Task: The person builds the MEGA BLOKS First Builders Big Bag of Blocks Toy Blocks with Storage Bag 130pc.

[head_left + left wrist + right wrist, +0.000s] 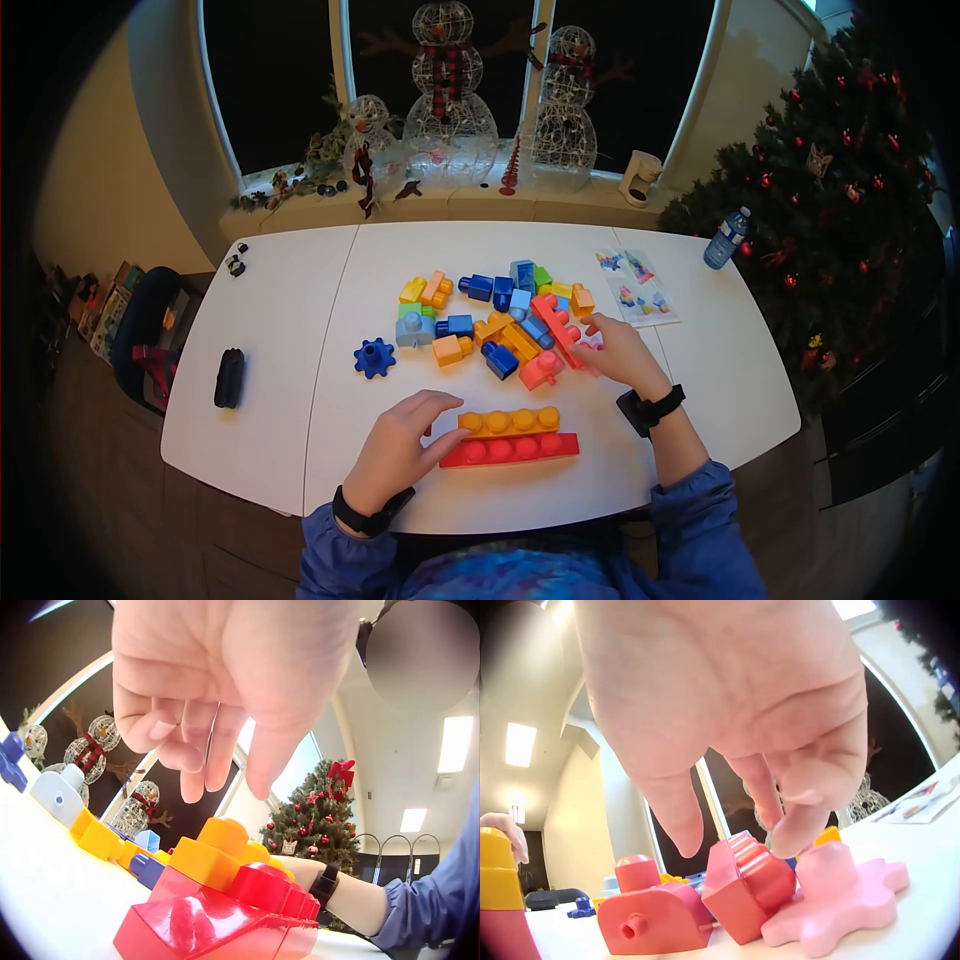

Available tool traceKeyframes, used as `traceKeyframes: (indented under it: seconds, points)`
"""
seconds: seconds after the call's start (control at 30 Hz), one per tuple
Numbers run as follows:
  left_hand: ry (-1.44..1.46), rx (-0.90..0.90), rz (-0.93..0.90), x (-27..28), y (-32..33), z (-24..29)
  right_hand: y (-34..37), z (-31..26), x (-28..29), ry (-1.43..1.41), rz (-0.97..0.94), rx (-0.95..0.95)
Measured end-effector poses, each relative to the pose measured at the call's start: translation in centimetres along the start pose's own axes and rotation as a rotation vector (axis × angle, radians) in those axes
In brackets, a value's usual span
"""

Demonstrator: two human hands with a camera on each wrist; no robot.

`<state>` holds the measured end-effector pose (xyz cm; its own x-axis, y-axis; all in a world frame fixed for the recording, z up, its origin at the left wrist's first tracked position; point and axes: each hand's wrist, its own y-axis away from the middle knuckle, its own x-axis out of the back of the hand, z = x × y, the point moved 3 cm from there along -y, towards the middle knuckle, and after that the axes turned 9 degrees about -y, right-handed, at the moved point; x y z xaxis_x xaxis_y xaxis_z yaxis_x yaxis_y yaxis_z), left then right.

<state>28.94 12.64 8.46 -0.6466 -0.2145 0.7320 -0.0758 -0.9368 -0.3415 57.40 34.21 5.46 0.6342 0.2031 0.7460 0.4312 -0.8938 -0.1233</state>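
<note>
My left hand (400,450) is beside the left end of a long orange brick (508,422) and a long red brick (510,450). The left wrist view has its relaxed fingers (214,757) above both, holding nothing; red shows under the orange brick (206,862). My right hand (628,358) reaches over a long coral-red brick (557,330). In the right wrist view its thumb and fingers (739,840) are spread around the top of that tilted brick (739,900); whether a fingertip touches it is unclear. A pink gear piece (847,900) and a rounded pink brick (649,922) flank it.
Several loose bricks, including a dark blue one (499,360), lie mid-table. A blue gear piece (374,358) and a black case (229,378) are at the left. A picture sheet (640,290) and a water bottle (727,238) are at the back right.
</note>
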Motion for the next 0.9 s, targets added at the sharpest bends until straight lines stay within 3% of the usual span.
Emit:
traceKeyframes:
  seconds: [0.13, 0.33, 0.43, 0.53, 0.7, 0.8, 0.9]
  points:
    - [0.003, -0.005, 0.019, 0.2, 0.2, -0.1, -1.3, 0.5, -1.1, -0.075, -0.085, -0.072]
    - [-0.003, -0.01, 0.023, 0.4, 0.2, -0.3, -1.0, -1.0, -0.3, -0.046, -0.019, -0.081]
    - [-0.026, 0.018, 0.032, 0.7, 0.3, -0.3, 0.6, -3.2, 1.2, -0.222, 0.039, 0.003]
    - [0.039, 0.042, 0.071, 0.8, 0.2, -0.3, 3.3, -6.7, 2.3, -0.138, 0.078, 0.302]
    - [0.049, -0.048, 0.154, 1.6, -0.4, 1.4, 7.6, -11.4, 2.4, 0.07, 0.09, 0.625]
    - [0.101, -0.057, 0.075, 1.3, -0.3, 2.0, 9.2, -11.9, 1.1, 0.054, 0.023, 0.73]
    - [0.07, -0.083, -0.037, 0.8, 0.4, 2.0, 10.3, -11.7, -0.1, 0.067, -0.056, 0.715]
